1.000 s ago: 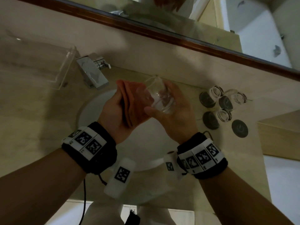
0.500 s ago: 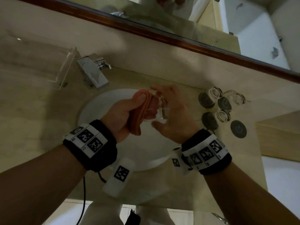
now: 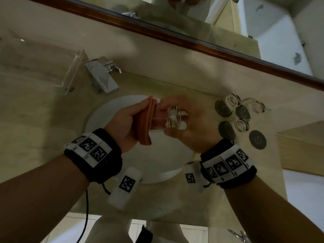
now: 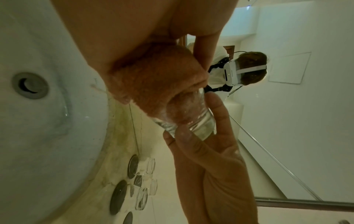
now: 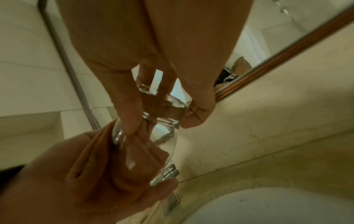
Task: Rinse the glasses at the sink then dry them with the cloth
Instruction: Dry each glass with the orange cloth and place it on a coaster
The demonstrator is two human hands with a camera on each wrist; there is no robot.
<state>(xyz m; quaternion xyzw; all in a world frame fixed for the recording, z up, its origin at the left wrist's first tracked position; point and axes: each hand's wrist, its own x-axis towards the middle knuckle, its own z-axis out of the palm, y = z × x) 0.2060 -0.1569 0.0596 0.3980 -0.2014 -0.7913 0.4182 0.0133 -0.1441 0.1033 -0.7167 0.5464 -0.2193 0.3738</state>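
Compared with a second ago, both hands are sitting lower over the sink [image 3: 98, 120] and the orange cloth [image 3: 146, 123] is now pushed into the mouth of the glass [image 3: 172, 118] instead of lying open beside it.

Going from left to right: a clear plastic tray [image 3: 70, 67] is resting on the beige counter [image 3: 35, 120], and a chrome tap [image 3: 101, 76] is standing just behind the white basin. Over the basin, the left hand [image 3: 122, 123] is gripping the folded cloth, fingers curled around it, and pressing it into the glass — the left wrist view is showing cloth bunched inside the clear wall. The right hand [image 3: 191, 127] is holding the glass on its side, thumb and fingertips clamped around its thick base. The glass is hanging in the air between the two hands, touching neither sink nor counter.

Further right, three more glasses [image 3: 242, 124] are lying on their sides on the counter among dark round coasters [image 3: 257, 139] — close together, well apart from the hands. A wood-framed mirror [image 3: 192, 20] is running along the wall behind.
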